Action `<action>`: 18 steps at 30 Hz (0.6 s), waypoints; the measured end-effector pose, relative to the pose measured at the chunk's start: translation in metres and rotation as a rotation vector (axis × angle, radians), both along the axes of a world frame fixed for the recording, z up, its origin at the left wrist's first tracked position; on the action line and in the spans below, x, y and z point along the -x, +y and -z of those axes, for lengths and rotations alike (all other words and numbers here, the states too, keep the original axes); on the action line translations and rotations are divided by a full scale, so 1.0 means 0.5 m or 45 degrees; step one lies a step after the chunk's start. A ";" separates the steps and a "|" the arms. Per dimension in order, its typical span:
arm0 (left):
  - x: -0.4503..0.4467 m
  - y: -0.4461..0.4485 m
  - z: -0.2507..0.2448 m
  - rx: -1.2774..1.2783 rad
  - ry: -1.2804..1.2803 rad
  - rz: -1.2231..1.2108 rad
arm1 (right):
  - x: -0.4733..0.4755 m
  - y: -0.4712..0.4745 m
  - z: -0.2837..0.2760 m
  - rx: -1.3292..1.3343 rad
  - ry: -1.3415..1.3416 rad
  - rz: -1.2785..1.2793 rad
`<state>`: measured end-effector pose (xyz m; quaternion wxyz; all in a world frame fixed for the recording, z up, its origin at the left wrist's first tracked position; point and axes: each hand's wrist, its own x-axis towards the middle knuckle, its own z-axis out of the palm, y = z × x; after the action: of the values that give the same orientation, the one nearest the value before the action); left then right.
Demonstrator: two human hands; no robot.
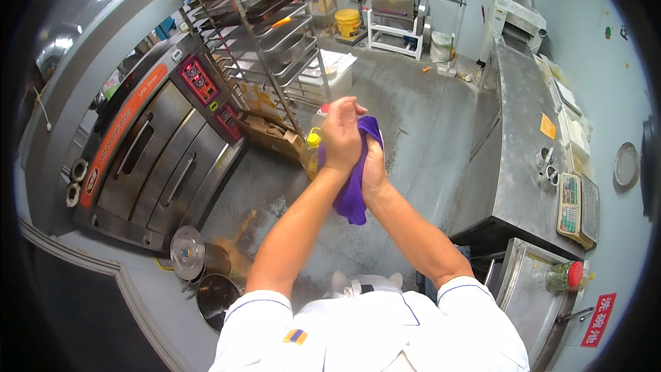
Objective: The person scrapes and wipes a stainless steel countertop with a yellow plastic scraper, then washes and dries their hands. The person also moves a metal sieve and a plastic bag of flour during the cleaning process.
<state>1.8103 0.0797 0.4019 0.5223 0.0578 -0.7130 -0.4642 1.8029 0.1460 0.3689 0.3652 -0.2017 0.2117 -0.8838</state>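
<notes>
Both my arms reach forward over the floor, and my hands are pressed together around a purple cloth (352,200). My left hand (343,134) lies nearer the camera, its fingers pointing up and slightly curled against the cloth. On the other side, my right hand (374,165) grips the cloth, its fingers mostly hidden behind the fabric. One end of the cloth hangs down between my wrists; another part shows above my right thumb. Beyond my left hand stands a plastic bottle with a yellow cap (313,139), partly covered by the hand.
A deck oven (155,150) stands at left beside a tall tray rack (258,51). Stockpots (217,302) sit on the floor at lower left. To the right is a steel worktable (521,155) bearing a digital scale (570,206), next to a steel sink (526,289).
</notes>
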 end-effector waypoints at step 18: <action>-0.086 -0.006 0.060 0.840 -0.713 -0.169 | 0.081 0.013 0.007 -0.561 -0.051 -0.280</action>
<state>1.8534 0.0768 0.3721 0.3280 0.0574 -0.9320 -0.1434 1.7623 0.1524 0.3656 0.4986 -0.1215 0.3686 -0.7751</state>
